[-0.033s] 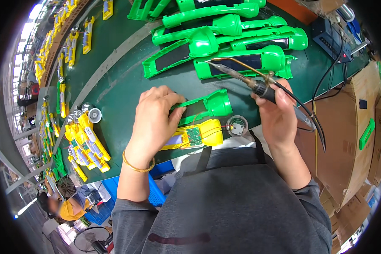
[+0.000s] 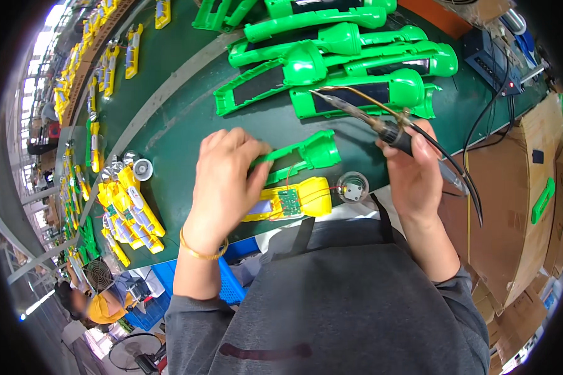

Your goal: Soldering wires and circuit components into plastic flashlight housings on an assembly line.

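My left hand (image 2: 226, 178) is closed on the handle end of a green flashlight shell half (image 2: 316, 152), its cup-shaped head pointing right. Just below that shell lies a yellow flashlight half (image 2: 314, 195) with a green circuit board (image 2: 289, 201) and a battery inside. Thin wires run from it to a round clear lamp head (image 2: 353, 187) on its right. A soldering iron (image 2: 393, 135) is gripped in my right hand (image 2: 413, 172), its tip pointing up and left over the green shells. A thin brass-coloured tube runs alongside the iron.
Several green flashlight shells (image 2: 363, 94) with dark panels are heaped along the far side. Yellow assembled halves (image 2: 128, 215) are piled at left. A dark control box (image 2: 491, 59) with cables stands far right, beside large cardboard (image 2: 500, 206). Another person (image 2: 103, 309) is at lower left.
My left hand and the green shell half have shifted very slightly left over the yellow half. The soldering iron stays in my right hand, and the view has moved a little.
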`<state>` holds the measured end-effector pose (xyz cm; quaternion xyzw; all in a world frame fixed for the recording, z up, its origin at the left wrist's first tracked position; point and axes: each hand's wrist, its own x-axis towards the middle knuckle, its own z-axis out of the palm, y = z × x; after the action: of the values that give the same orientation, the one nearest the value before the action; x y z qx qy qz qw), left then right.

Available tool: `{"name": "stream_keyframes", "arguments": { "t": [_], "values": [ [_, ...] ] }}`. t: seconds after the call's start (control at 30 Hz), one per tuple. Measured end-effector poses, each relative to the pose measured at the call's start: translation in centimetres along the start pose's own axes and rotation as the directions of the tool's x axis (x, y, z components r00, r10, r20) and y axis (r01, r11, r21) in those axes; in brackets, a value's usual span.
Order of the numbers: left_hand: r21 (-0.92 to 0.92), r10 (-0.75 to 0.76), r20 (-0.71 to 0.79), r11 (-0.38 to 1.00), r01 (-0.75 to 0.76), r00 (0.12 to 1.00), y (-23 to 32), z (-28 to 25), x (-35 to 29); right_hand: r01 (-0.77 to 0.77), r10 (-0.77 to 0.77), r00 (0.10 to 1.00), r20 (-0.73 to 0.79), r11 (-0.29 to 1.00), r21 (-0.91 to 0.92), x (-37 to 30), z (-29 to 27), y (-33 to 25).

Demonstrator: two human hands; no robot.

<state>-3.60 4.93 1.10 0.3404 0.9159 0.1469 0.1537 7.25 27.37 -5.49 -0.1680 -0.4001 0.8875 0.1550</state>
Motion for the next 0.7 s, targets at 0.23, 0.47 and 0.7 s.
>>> {"name": "stream_keyframes", "arguments": {
  "t": [0.23, 0.47, 0.7],
  "values": [
    [0.026, 0.147, 0.035, 0.989, -0.148, 0.989, 1.0, 2.3, -6.4, 0.123, -0.123, 0.992, -0.016, 0.992, -0.012, 0.1, -1.8, 0.3],
    [0.08, -0.003, -0.161, 0.997, 0.017, 0.987, -4.4, -1.7, -7.8, 0.135, -0.136, 0.99, 0.037, 0.991, 0.014, 0.5, -2.1, -0.8],
    [0.151, -0.055, -0.593, 0.972, 0.179, 0.803, -17.9, -9.5, 2.8, 0.144, -0.144, 0.989, -0.03, 0.989, 0.022, 0.7, -1.3, -0.7]
  ]
}}
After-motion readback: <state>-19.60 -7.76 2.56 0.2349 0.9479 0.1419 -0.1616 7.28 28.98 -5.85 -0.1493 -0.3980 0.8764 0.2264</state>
